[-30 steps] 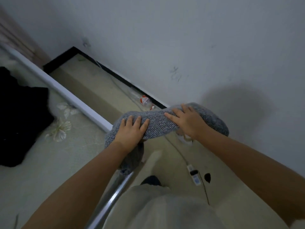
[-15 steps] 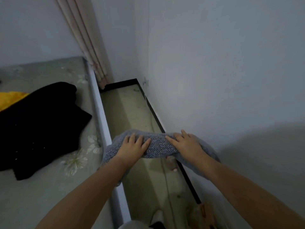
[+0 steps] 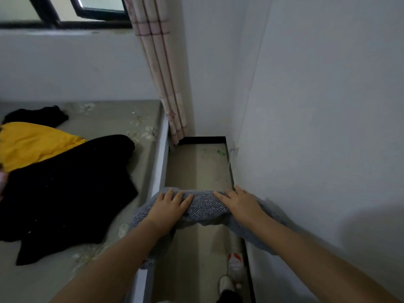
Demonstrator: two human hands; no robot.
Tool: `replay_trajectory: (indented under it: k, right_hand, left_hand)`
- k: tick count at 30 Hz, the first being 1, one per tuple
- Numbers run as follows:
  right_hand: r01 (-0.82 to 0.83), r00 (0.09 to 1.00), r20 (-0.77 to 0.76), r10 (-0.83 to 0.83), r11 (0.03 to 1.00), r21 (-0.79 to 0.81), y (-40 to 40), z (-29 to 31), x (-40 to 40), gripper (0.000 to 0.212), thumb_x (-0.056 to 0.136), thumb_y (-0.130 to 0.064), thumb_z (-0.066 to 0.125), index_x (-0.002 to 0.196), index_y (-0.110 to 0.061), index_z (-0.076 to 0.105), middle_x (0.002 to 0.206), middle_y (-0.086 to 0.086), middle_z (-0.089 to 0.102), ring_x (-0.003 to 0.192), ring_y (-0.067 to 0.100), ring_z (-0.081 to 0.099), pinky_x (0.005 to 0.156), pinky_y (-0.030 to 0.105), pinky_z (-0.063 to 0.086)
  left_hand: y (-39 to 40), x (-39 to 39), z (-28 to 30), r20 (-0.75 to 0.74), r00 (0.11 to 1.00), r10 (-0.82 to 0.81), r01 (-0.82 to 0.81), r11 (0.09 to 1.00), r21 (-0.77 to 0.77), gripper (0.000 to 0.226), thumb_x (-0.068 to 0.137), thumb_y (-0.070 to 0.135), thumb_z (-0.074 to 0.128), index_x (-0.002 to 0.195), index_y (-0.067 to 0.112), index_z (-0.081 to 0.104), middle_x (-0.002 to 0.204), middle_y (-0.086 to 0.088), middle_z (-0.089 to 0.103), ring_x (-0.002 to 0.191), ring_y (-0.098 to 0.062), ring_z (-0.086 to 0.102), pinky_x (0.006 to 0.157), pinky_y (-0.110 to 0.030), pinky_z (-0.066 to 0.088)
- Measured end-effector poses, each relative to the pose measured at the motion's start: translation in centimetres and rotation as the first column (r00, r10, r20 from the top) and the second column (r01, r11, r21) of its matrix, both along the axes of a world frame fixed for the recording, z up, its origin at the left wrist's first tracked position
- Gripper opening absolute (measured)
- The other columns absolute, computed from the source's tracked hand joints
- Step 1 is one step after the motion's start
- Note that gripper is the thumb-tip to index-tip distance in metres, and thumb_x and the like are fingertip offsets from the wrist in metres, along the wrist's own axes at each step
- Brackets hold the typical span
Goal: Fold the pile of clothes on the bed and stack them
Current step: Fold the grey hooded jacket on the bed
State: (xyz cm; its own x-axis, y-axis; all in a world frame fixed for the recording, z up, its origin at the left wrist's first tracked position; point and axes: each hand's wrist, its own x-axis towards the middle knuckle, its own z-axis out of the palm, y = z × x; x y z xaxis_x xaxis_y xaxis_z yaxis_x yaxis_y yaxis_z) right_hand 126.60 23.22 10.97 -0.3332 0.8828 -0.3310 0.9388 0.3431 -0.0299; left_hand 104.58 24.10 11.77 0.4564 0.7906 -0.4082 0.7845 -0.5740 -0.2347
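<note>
**Grey knit held over the gap beside the bed**

Since a sec ago the view has tipped up: window (image 3: 65, 12) and curtain (image 3: 161, 88) now show at top, and more of the bed (image 3: 113, 119) w/ its clothes has come into sight; both hands still hold the grey knit garment (image 3: 204, 207) the same way, w/ no change of grip.

Left hand (image 3: 167, 207) lies on top of the garment's left part, fingers spread over the fabric and curling over its far edge. Right hand (image 3: 241, 204) lies on the right part, fingers fairly straight, pointing up-left. Thumbs are hidden, so whether they pinch underneath can't be told. Garment hangs in the air betw. the two hands, above the strip of floor (image 3: 196, 167) betw. bed edge and wall (image 3: 317, 127); its ends droop down past each wrist.

On the bed, at left: a black garment (image 3: 65, 189) spread out, overlapping a yellow garment (image 3: 32, 143); another black piece (image 3: 35, 113) lies behind the yellow one. A plastic bottle (image 3: 235, 264) lies on the floor near the wall.
</note>
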Motion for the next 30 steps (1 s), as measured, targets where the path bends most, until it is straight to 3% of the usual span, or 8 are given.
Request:
replay_trajectory:
  k: [5, 11, 15, 20, 22, 25, 28, 30]
  right_hand:
    - [-0.14, 0.989, -0.04, 0.14, 0.99, 0.005, 10.4, -0.6, 0.7, 0.066, 0.094, -0.034, 0.046, 0.148, -0.027, 0.007, 0.149, 0.01, 0.027, 0.139, 0.038, 0.017, 0.109, 0.046, 0.022]
    - [-0.248, 0.966, -0.064, 0.25, 0.968, 0.034, 21.3, -1.2, -1.0, 0.06, 0.097, -0.025, 0.041, 0.148, -0.027, 0.009, 0.15, 0.01, 0.025, 0.139, 0.037, 0.017, 0.11, 0.046, 0.022]
    - [-0.308, 0.949, -0.056, 0.309, 0.951, 0.032, 30.4, -1.8, -3.6, 0.055, 0.099, -0.015, 0.032, 0.148, -0.026, 0.009, 0.15, 0.01, 0.026, 0.139, 0.038, 0.015, 0.11, 0.048, 0.019]
    - [-0.366, 0.93, -0.015, 0.366, 0.93, -0.004, 43.7, -2.3, -8.6, 0.059, 0.097, -0.016, 0.037, 0.148, -0.026, 0.008, 0.15, 0.009, 0.026, 0.14, 0.036, 0.015, 0.111, 0.048, 0.018]
    - [-0.374, 0.927, -0.02, 0.374, 0.927, -0.011, 49.1, -1.8, -10.7, 0.058, 0.097, -0.017, 0.038, 0.148, -0.025, 0.01, 0.15, 0.008, 0.026, 0.14, 0.036, 0.016, 0.111, 0.047, 0.018]
    - [-0.394, 0.918, -0.038, 0.395, 0.918, 0.047, 56.5, -0.2, -13.6, 0.059, 0.097, -0.015, 0.038, 0.148, -0.026, 0.01, 0.151, 0.003, 0.025, 0.139, 0.033, 0.018, 0.109, 0.043, 0.021]
    - [-0.407, 0.905, -0.08, 0.417, 0.905, 0.122, 63.3, 2.1, -16.3, 0.06, 0.096, -0.012, 0.039, 0.147, -0.026, 0.011, 0.151, 0.002, 0.026, 0.138, 0.031, 0.021, 0.108, 0.041, 0.024]
    - [-0.406, 0.896, -0.125, 0.426, 0.9, 0.157, 67.4, 3.8, -18.2, 0.063, 0.094, -0.006, 0.042, 0.147, -0.025, 0.014, 0.149, 0.004, 0.03, 0.136, 0.031, 0.025, 0.106, 0.041, 0.027]
  left_hand:
    - [7.2, 0.6, -0.3, -0.031, 0.991, 0.133, -0.132, 0.991, 0.027, 0.077, 0.094, 0.025, 0.045, 0.146, 0.017, -0.012, 0.154, -0.013, 0.008, 0.139, -0.036, 0.011, 0.113, -0.046, 0.014]
    - [15.6, -0.6, -0.1, -0.026, 0.97, 0.241, -0.239, 0.969, 0.054, 0.074, 0.094, 0.02, 0.044, 0.147, 0.015, -0.007, 0.152, -0.014, 0.013, 0.137, -0.034, 0.017, 0.11, -0.045, 0.02]
    - [23.3, -3.1, -1.0, 0.007, 0.962, 0.274, -0.274, 0.96, 0.057, 0.067, 0.096, 0.02, 0.038, 0.147, 0.014, -0.005, 0.152, -0.013, 0.014, 0.137, -0.034, 0.018, 0.11, -0.046, 0.021]
    - [35.5, -7.9, -2.5, 0.017, 0.96, 0.279, -0.28, 0.957, 0.081, 0.061, 0.098, 0.019, 0.033, 0.147, 0.013, -0.002, 0.151, -0.013, 0.019, 0.136, -0.034, 0.022, 0.107, -0.045, 0.026]
    - [40.6, -9.9, -2.0, 0.057, 0.958, 0.283, -0.287, 0.954, 0.086, 0.061, 0.096, 0.018, 0.036, 0.147, 0.011, 0.004, 0.147, -0.015, 0.025, 0.132, -0.033, 0.029, 0.104, -0.044, 0.031]
    - [47.7, -12.7, 0.3, 0.118, 0.958, 0.262, -0.282, 0.939, 0.199, 0.064, 0.087, 0.019, 0.056, 0.143, 0.007, 0.026, 0.136, -0.021, 0.043, 0.12, -0.037, 0.046, 0.095, -0.044, 0.043]
    - [54.1, -15.7, 2.0, 0.066, 0.948, 0.312, -0.318, 0.933, 0.167, 0.062, 0.096, 0.018, 0.036, 0.147, 0.012, 0.001, 0.149, -0.013, 0.022, 0.134, -0.032, 0.025, 0.108, -0.045, 0.027]
    - [58.1, -17.5, 3.3, 0.06, 0.943, 0.327, -0.333, 0.924, 0.191, 0.063, 0.097, 0.017, 0.034, 0.147, 0.013, -0.004, 0.151, -0.011, 0.018, 0.136, -0.032, 0.021, 0.109, -0.044, 0.024]
